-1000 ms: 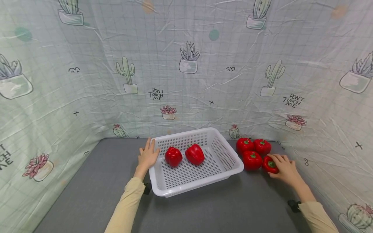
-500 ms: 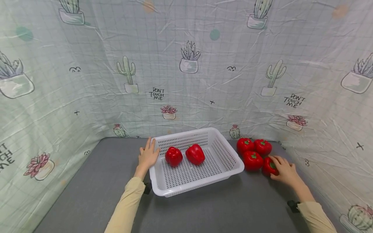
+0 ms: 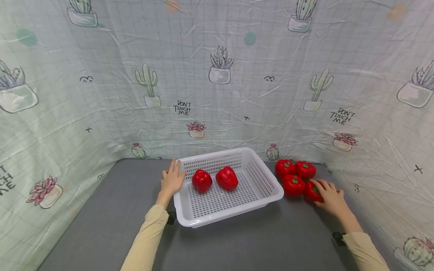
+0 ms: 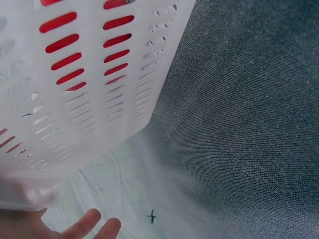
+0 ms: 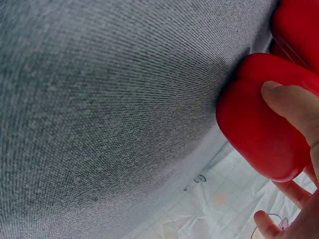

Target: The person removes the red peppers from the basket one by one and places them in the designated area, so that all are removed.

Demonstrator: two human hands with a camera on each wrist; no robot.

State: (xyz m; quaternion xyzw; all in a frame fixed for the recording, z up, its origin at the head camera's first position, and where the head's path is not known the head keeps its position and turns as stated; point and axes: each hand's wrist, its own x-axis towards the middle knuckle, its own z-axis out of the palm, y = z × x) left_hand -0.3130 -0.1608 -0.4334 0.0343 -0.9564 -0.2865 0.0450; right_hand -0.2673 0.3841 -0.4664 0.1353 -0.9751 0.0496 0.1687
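The right hand (image 3: 330,197), at the right of the head view, holds the gripped pepper (image 3: 310,192) between thumb and fingers; the right wrist view shows the thumb laid along one side of it and fingertips reaching its far side. This pepper sits at the lower right of a cluster, on the tabletop (image 3: 234,244), its green stem turned up and towards the hand, partly covered by the fingers; it looks nearly as broad as long, so I cannot tell its long axis. Just left of it, the front pepper (image 3: 293,186) stands with its stem up; above these, the left rear pepper (image 3: 284,169) and the right rear pepper (image 3: 306,171) also show their stems on top. In the middle of the frame the basket (image 3: 230,219), white and slotted, lies with its long axis running left to right, its right end set higher. The left hand (image 3: 172,183) rests on its left rim with fingers straight and slightly spread, pointing to the top of the frame. Inside, towards the left, the lobed pepper (image 3: 202,181) has its bumpy end facing up; right of it, just apart, the tilted pepper (image 3: 226,178) lies with its long axis slanting from upper left to lower right.
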